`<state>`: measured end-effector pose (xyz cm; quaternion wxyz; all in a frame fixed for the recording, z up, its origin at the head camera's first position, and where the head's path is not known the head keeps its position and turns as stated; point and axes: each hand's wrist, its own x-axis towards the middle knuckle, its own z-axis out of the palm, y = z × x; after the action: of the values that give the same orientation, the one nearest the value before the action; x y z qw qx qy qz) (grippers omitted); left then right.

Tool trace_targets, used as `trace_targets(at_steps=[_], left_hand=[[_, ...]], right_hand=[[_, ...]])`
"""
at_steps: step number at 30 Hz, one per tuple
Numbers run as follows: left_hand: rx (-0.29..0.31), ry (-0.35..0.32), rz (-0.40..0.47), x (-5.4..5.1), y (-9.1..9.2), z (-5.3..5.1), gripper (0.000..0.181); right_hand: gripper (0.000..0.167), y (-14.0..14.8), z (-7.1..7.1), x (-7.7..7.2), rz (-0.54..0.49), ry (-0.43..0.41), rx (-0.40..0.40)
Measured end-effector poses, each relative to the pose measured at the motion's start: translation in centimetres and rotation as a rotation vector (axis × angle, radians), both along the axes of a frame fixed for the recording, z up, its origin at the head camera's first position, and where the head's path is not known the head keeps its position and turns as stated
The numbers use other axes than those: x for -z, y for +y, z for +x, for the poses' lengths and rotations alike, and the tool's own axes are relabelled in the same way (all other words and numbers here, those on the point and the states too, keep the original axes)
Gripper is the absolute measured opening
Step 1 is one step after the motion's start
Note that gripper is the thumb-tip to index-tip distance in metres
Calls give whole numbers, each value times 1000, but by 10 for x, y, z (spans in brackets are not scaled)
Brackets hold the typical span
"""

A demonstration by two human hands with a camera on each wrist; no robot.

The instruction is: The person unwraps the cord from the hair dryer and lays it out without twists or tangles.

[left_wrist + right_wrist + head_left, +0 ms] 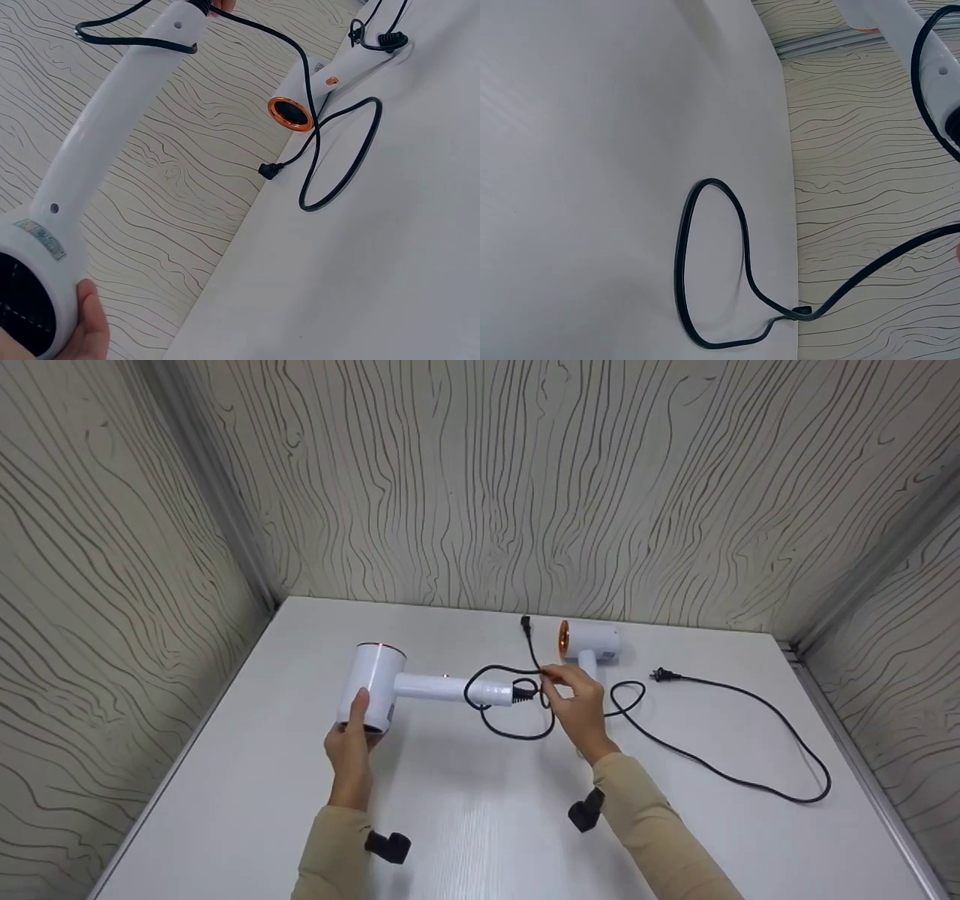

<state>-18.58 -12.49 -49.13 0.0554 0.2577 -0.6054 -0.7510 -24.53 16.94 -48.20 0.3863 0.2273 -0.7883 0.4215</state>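
Note:
My left hand (350, 754) grips the barrel of a white hair dryer (431, 686), whose handle points to the right in the head view. At the handle's end, my right hand (574, 705) pinches the black cord (517, 737) of this dryer between thumb and fingers. The cord loops around the handle, and its plug (526, 622) lies near the table's back edge. In the left wrist view the dryer's dark round end (26, 304) and a small label (41, 238) show, with left fingers (91, 322) on the barrel. The right wrist view catches little of the right hand.
A second white hair dryer (592, 639) with an orange rim lies at the back of the white table (247, 780). Its black cord (750, 785) curves across the right side to a plug (664, 675). Wood-patterned walls (480, 487) enclose the table.

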Motion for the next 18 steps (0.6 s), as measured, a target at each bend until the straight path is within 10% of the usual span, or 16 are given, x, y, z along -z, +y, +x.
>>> trace_targets(at_steps=[18], left_hand=[[-28, 7, 38, -3, -3, 0, 92]], right_hand=[[20, 1, 5, 9, -12, -3, -25]])
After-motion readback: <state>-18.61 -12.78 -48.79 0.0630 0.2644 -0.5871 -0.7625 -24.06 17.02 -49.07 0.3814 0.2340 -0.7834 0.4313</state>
